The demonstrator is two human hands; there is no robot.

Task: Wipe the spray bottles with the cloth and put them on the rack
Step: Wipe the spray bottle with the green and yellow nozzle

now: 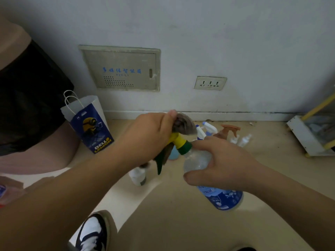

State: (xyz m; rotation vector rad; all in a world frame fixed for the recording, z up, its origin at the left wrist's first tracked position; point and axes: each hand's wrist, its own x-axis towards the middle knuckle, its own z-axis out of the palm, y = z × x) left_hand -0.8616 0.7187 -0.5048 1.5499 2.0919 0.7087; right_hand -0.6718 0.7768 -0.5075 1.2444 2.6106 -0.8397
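Observation:
My right hand [224,165] grips a clear spray bottle [197,160] with a blue label, held tilted above the floor. Its head is yellow with a green collar [181,142]. My left hand [150,134] holds a brown-grey cloth [183,123] wrapped over that yellow head. Behind, on the floor near the wall, stand several more spray bottles: white-and-blue ones [206,129], a brown-headed one [228,130] and small clear ones [244,139]. A white bottle [138,175] stands on the floor under my left hand. The white rack [306,136] with yellow posts sits at the right edge.
A blue and white paper bag [90,124] stands on the floor at the left beside a pink bin with a black liner [27,105]. A wall panel [123,69] and a socket [210,83] are on the wall. My shoe [92,232] is at the bottom.

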